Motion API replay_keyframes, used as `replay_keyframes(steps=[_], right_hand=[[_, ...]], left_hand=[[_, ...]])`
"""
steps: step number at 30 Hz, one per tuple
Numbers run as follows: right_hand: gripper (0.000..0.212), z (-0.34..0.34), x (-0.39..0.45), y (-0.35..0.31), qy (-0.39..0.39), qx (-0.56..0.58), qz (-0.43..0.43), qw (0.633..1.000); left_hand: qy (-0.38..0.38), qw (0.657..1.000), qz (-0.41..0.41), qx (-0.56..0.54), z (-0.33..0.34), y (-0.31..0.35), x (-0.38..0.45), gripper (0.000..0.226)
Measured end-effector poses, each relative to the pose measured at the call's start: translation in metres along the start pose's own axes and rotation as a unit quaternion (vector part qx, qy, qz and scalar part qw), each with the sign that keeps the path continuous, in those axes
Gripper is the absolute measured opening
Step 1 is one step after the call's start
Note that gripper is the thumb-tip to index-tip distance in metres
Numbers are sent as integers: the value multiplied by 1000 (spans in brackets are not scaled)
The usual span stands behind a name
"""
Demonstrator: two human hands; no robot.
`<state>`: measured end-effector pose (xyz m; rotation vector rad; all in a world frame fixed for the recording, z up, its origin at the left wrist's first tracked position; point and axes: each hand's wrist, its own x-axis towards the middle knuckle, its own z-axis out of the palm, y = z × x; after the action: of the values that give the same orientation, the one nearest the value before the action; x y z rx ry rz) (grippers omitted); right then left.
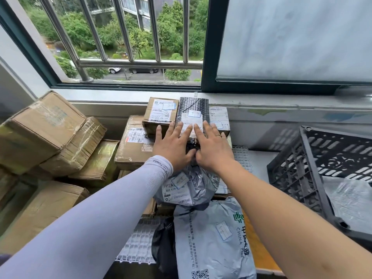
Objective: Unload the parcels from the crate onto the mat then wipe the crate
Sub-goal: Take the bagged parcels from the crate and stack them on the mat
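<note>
A window (124, 37) with metal bars fills the upper part of the frame, looking onto trees and parked cars; below its sill runs a counter (259, 158) crowded with parcels. At centre frame, a black bubble-wrap parcel (193, 109) with a white label lies on top of a stack of boxes. Both hands press on its near end with fingers straight and spread: the left hand (174, 146), its arm in a pale sleeve (100, 208), and the right hand (213, 148), which wears a ring and has a bare forearm. Neither hand curls round anything. Just left of the black parcel, touching it, sits a small labelled box (159, 115), and just right of it another labelled box (219, 119). These rest on a larger taped box (132, 146). Below the hands lies a grey poly bag (187, 190) with barcode labels, and nearer the lower edge a larger grey mailer (213, 238) printed with green characters. A white mesh mat (138, 242) shows beneath the bags at lower centre and again beside the right wrist. The dark plastic crate (314, 172) stands at the right of the frame, apart from the stack, with a grey bag (350, 198) inside it. At the left of the frame, more brown boxes (40, 125) lie piled at tilted angles.
</note>
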<state>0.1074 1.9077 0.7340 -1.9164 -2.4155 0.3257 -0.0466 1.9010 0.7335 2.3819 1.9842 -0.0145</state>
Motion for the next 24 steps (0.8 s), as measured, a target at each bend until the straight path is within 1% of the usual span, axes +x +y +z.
replay_keyframes(steps=[4, 11, 15, 20, 24], right_hand=[[84, -5, -17, 11, -1, -17, 3, 1000], [72, -15, -46, 47, 2, -32, 13, 999], [69, -19, -63, 72, -2, -39, 19, 999], [68, -19, -86, 96, -7, -45, 50, 998], [68, -22, -101, 113, -7, -52, 81, 995]], left_hand=[[-5, 1000, -6, 11, -11, 16, -12, 81], [-8, 999, -32, 15, -21, 50, -31, 72], [5, 999, -44, -1, -24, 76, -35, 69], [3, 1000, -7, -10, -14, 115, -43, 67], [7, 999, 20, -46, -14, 136, -38, 65]])
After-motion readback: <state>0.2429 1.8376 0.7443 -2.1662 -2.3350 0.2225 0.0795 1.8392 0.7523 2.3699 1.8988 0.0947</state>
